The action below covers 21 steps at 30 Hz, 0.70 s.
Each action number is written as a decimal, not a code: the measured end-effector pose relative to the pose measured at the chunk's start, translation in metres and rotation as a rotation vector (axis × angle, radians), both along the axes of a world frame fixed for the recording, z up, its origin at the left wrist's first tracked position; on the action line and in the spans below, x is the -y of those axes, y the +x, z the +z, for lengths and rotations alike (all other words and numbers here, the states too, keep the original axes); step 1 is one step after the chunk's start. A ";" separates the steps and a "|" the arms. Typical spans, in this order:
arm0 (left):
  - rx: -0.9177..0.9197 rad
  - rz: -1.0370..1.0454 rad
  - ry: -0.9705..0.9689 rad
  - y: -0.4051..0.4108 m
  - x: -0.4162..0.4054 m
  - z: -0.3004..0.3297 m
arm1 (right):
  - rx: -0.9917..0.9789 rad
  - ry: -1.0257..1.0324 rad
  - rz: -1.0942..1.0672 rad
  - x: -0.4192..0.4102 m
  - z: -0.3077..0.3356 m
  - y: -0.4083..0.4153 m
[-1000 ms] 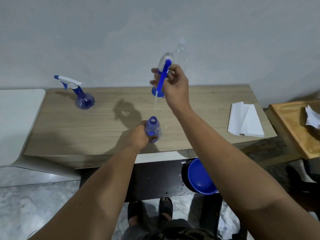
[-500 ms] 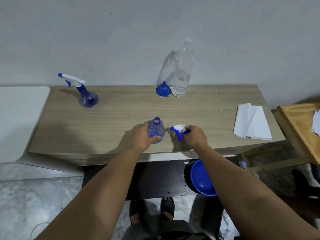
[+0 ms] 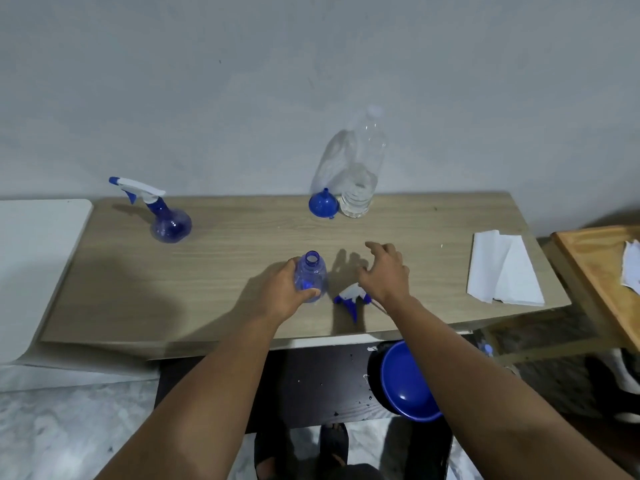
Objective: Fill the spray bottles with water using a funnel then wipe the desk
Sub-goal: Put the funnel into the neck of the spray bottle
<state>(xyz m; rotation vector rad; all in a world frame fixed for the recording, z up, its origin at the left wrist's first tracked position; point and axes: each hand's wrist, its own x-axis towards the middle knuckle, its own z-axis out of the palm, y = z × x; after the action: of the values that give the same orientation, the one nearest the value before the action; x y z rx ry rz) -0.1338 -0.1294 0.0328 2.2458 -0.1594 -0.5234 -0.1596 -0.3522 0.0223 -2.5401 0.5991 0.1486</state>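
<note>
My left hand point(image 3: 285, 289) grips an open blue spray bottle point(image 3: 310, 277) standing near the front of the wooden desk point(image 3: 242, 244). Its white and blue spray head point(image 3: 350, 298) lies on the desk just right of the bottle. My right hand point(image 3: 384, 271) hovers above the spray head with fingers spread, holding nothing. A blue funnel point(image 3: 322, 204) lies at the back of the desk beside a clear water bottle point(image 3: 362, 174) with some water in it. A second spray bottle point(image 3: 162, 216), its head on, stands at the back left.
Folded white paper towels point(image 3: 502, 271) lie on the desk's right end. A blue basin point(image 3: 405, 382) sits under the desk's front edge. A white surface point(image 3: 31, 265) adjoins the desk on the left, a wooden table point(image 3: 599, 271) on the right.
My right hand carried the spray head down from above the bottle, laid it on the desk and let go; the hand now lifts open above it. My left hand kept its grip.
</note>
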 end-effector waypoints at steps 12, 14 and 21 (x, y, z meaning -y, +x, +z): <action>0.022 0.055 0.000 0.095 0.003 -0.020 | -0.216 -0.308 0.420 -0.050 0.003 0.205; 0.002 0.055 -0.019 0.100 0.003 -0.025 | -0.274 -0.352 0.426 -0.051 -0.002 0.215; -0.007 0.066 -0.077 0.103 0.002 -0.032 | -0.360 -0.442 0.404 -0.047 -0.013 0.222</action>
<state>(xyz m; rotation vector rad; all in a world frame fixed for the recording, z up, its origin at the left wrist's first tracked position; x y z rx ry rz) -0.0313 -0.1315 0.0006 2.1660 -0.1001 -0.4815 0.0622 -0.3052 0.0091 -3.0696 0.2532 0.6963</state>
